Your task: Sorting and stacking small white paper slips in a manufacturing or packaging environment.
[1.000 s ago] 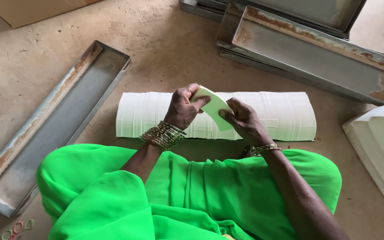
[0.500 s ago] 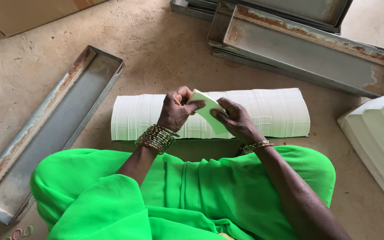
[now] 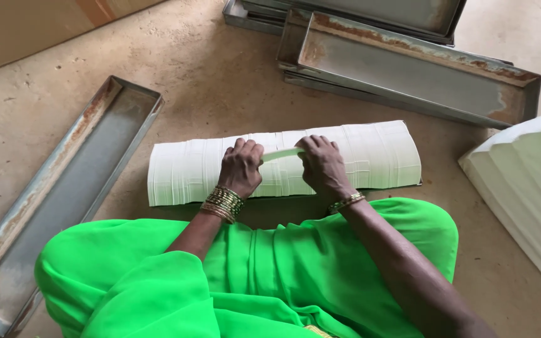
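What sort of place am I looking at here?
Probably a small floor-level workshop, not a home. The person sits on a bare earthen floor; rusty long metal trays lie stacked nearby, and both hands, left and right, work at a long row of white sheets.

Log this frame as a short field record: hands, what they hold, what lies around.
left hand: grips the left end of a pale green sheet
right hand: grips the right end of the same sheet
sheet: held edge-on just above a long row of white sheets on the floor
left side: long rusty metal tray
top right: stacked metal trays
right edge: pale ribbed stack
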